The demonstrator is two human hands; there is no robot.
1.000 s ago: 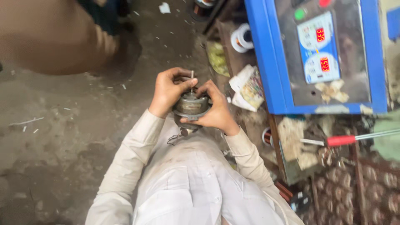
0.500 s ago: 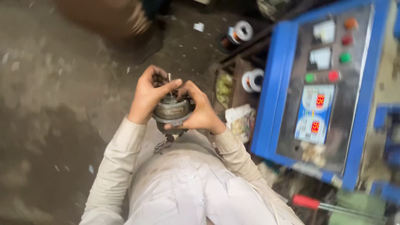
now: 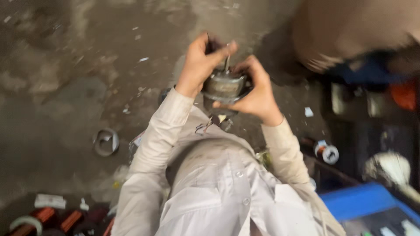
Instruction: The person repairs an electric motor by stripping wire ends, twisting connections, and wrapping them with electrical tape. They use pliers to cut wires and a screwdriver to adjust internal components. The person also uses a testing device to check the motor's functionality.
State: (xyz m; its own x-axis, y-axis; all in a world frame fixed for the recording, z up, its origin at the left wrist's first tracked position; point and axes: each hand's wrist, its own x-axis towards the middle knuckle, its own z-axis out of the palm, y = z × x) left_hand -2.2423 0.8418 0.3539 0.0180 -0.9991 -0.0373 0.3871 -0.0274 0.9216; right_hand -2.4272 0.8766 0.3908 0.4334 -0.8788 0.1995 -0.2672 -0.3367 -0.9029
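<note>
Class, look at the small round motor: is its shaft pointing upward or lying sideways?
Upward. The small motor sits between the left hand and right hand, its thin shaft rising from the top.

The light is dim and soft, without clear direction. The whole picture has motion blur, strongest at the top right and on the floor. The pale shirt looks brightest; the right edge is dark.

Two hands, one small round motor with one shaft, one metal ring on the floor, one tape roll, two copper wire coils
</note>
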